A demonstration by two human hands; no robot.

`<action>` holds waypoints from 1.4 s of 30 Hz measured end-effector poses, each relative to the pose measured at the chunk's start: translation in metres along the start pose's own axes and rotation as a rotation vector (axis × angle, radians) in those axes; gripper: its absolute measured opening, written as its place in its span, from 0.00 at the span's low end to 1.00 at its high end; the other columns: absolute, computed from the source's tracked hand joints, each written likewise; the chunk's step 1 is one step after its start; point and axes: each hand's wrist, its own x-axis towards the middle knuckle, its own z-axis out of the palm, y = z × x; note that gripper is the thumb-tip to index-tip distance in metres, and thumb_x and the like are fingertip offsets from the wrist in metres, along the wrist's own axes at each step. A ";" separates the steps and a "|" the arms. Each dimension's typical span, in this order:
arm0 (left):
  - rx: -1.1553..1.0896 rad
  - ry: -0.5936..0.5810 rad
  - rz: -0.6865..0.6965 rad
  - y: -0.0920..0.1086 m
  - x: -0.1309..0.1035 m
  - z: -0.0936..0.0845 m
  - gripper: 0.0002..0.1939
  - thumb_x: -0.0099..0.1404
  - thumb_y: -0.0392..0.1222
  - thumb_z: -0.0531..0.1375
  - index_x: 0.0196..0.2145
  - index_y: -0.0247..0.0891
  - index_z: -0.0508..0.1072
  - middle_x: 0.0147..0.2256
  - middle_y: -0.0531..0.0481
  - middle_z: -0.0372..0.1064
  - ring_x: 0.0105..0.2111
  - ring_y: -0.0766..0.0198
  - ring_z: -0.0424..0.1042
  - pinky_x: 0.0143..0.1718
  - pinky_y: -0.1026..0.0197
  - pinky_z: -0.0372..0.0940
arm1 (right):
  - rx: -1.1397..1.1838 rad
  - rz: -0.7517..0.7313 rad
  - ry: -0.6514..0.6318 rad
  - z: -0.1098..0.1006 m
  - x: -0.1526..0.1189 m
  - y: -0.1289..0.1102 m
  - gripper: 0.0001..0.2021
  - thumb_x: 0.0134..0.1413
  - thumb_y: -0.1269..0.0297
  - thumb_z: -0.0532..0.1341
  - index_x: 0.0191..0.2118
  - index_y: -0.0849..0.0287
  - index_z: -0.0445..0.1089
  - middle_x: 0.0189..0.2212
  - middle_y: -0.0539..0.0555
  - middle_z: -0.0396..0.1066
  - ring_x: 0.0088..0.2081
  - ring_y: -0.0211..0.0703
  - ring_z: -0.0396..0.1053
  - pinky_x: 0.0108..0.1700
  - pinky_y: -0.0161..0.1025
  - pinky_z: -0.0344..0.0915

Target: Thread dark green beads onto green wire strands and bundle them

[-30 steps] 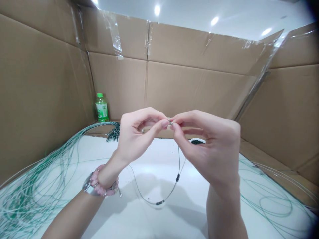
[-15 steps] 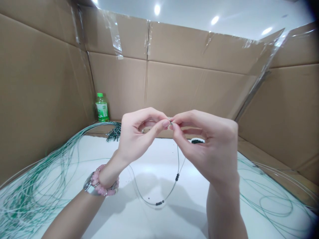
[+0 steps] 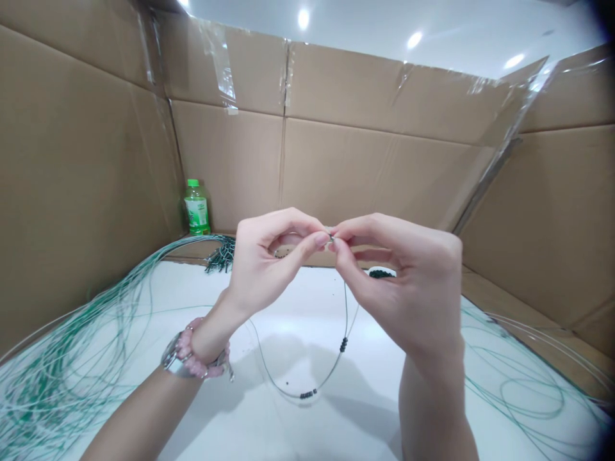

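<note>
My left hand [image 3: 273,259] and my right hand [image 3: 401,275] meet fingertip to fingertip above the white table. Both are closed in a pinch on a thin green cord [image 3: 271,379]; the small piece right between the fingertips is mostly hidden. From the hands the cord hangs in a loop down to the tabletop. Dark beads [image 3: 307,394] are strung at the loop's bottom, and another short row of black beads [image 3: 343,344] sits higher up below my right hand. A watch and a pink bead bracelet [image 3: 192,358] circle my left wrist.
Loose green and white cords [image 3: 52,378] pile up at left, with a dark knotted bundle [image 3: 220,255] at their far end. More cords [image 3: 523,390] lie at right. A dish of dark beads [image 3: 382,273] is partly behind my right hand. A green bottle [image 3: 196,208] stands by cardboard walls [image 3: 360,173].
Both hands have shifted very slightly to the right, still pinched together. The beads below my right hand have swung a little to the right with the cord.
</note>
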 end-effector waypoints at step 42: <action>0.117 0.001 -0.124 -0.037 -0.005 0.019 0.09 0.66 0.44 0.54 0.35 0.38 0.72 0.27 0.52 0.70 0.28 0.68 0.69 0.31 0.66 0.65 | 0.419 0.262 -0.202 -0.013 0.012 0.030 0.04 0.51 0.73 0.62 0.27 0.63 0.72 0.24 0.48 0.72 0.28 0.32 0.70 0.32 0.29 0.69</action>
